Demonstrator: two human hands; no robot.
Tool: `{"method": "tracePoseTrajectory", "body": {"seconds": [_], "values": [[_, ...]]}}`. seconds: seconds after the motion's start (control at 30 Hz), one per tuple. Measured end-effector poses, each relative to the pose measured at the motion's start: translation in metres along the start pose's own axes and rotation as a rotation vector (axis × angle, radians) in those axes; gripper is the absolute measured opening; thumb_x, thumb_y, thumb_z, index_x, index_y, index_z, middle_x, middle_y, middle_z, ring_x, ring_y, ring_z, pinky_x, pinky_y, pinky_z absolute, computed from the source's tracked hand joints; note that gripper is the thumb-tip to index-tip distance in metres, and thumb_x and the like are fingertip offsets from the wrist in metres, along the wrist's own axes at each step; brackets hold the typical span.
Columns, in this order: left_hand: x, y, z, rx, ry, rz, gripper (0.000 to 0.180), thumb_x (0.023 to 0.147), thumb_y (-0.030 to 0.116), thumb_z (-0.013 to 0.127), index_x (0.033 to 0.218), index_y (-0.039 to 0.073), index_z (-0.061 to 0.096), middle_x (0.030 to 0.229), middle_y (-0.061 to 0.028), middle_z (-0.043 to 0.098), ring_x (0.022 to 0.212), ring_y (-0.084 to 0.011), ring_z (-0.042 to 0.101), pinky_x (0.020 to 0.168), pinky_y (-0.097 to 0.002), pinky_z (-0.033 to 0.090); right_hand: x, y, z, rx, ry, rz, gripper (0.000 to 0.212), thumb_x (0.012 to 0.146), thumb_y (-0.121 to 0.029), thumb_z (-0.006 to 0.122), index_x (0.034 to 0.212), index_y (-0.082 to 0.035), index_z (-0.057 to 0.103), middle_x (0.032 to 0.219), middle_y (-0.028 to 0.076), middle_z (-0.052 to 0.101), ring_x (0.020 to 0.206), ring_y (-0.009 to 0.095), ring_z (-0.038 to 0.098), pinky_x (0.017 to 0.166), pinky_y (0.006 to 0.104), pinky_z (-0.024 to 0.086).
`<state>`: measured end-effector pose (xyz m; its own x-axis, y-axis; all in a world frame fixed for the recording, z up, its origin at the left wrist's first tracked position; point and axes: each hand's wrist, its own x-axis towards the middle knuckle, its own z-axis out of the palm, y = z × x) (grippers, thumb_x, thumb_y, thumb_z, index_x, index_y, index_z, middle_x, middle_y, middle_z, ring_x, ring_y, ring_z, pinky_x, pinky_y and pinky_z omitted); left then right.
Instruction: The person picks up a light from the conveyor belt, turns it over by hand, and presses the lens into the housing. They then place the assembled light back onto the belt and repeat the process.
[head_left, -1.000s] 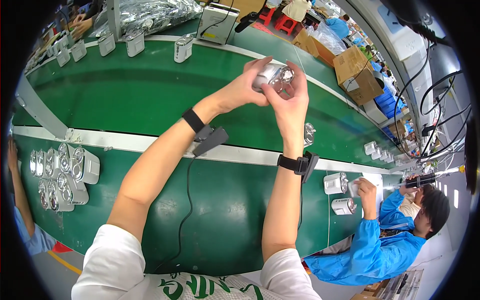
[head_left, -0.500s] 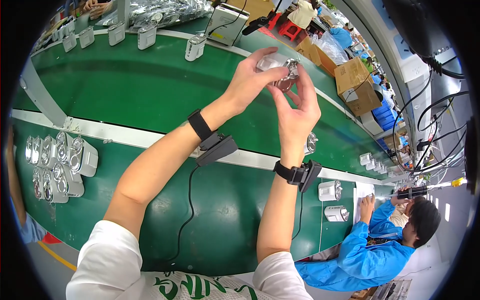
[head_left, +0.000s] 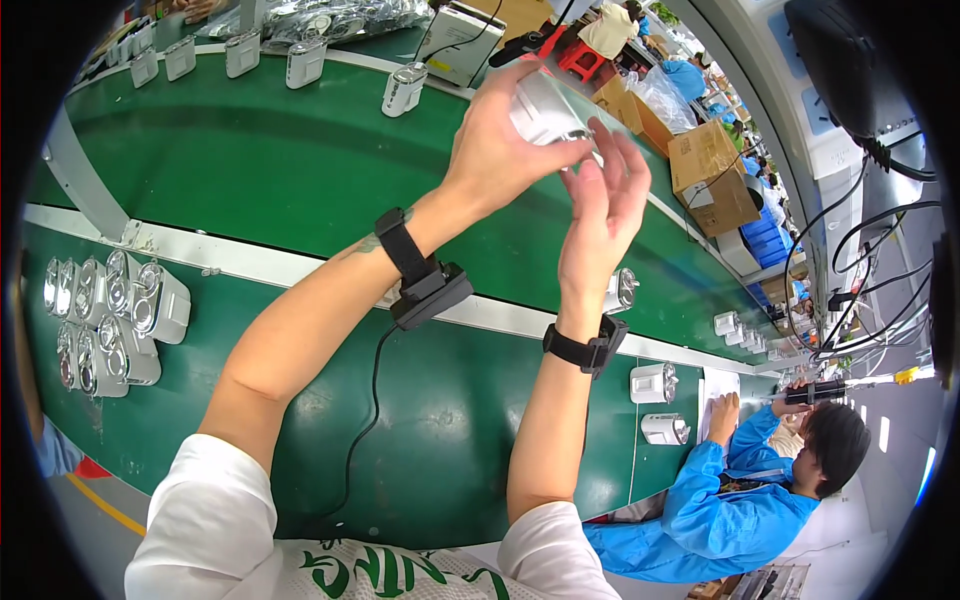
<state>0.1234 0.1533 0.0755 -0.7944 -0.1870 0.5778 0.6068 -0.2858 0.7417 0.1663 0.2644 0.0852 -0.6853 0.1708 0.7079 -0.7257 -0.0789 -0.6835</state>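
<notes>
Above the far side of the green work surface, my left hand (head_left: 490,140) grips a small white device (head_left: 540,108) with a shiny chrome-like end. Its fingers wrap the white body and the thumb lies across the near side. My right hand (head_left: 605,190) is closed at the shiny end, fingers and thumb bent against it. A clear, see-through edge shows beside the device; motion blur hides whether it is film or a bag. Both wrists carry black straps with small black boxes. Just beyond my right wrist stands a similar white device (head_left: 621,290), partly hidden.
A cluster of similar devices (head_left: 118,325) stands at the left. Two more (head_left: 653,383) lie at the right, near a person in a blue jacket (head_left: 700,510). A row of devices (head_left: 305,63) lines the far edge. A white rail (head_left: 260,262) crosses the bench; a black cable (head_left: 378,400) trails below it.
The device has moved slightly up and tilted, its shiny end now turned mostly out of sight. My left hand has rotated around it, and my right fingers have shifted right.
</notes>
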Motion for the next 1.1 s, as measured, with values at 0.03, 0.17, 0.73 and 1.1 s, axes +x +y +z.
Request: {"method": "tracePoseTrajectory", "body": {"seconds": [0.03, 0.17, 0.73, 1.1], "values": [[0.002, -0.003, 0.000, 0.211, 0.030, 0.213, 0.078, 0.073, 0.024, 0.084, 0.137, -0.002, 0.046, 0.116, -0.0099, 0.061, 0.107, -0.0204, 0.060, 0.087, -0.0360, 0.052, 0.001, -0.003, -0.002, -0.005, 0.002, -0.001, 0.039, 0.092, -0.007, 0.062, 0.130, 0.003, 0.058, 0.129, 0.020, 0.061, 0.110, 0.020, 0.063, 0.095, 0.0359, 0.053], [0.001, 0.006, -0.003, 0.529, 0.065, 0.524, 0.078, 0.063, 0.026, 0.084, 0.131, 0.003, 0.053, 0.122, -0.0142, 0.058, 0.113, -0.0299, 0.057, 0.082, -0.0414, 0.055, 0.002, -0.018, -0.013, -0.023, -0.145, 0.262, 0.047, 0.095, -0.009, 0.056, 0.138, 0.007, 0.049, 0.127, 0.017, 0.061, 0.112, 0.020, 0.062, 0.097, 0.0350, 0.051], [-0.003, 0.031, -0.005, 0.705, 0.044, 0.666, 0.076, 0.055, 0.023, 0.078, 0.126, 0.006, 0.055, 0.112, -0.0121, 0.056, 0.104, -0.0327, 0.055, 0.062, -0.0407, 0.056, -0.002, -0.040, 0.002, -0.004, -0.067, 0.306, 0.050, 0.088, 0.004, 0.056, 0.138, 0.010, 0.050, 0.107, 0.007, 0.060, 0.093, 0.010, 0.057, 0.084, 0.0241, 0.047], [-0.004, 0.026, -0.001, 0.700, 0.080, 0.617, 0.077, 0.058, 0.029, 0.080, 0.126, 0.006, 0.054, 0.112, -0.0112, 0.055, 0.105, -0.0321, 0.055, 0.062, -0.0405, 0.056, -0.004, -0.038, 0.009, -0.074, -0.052, 0.288, 0.050, 0.092, 0.003, 0.054, 0.141, 0.011, 0.044, 0.122, 0.012, 0.062, 0.101, 0.013, 0.061, 0.088, 0.0272, 0.050]]}}
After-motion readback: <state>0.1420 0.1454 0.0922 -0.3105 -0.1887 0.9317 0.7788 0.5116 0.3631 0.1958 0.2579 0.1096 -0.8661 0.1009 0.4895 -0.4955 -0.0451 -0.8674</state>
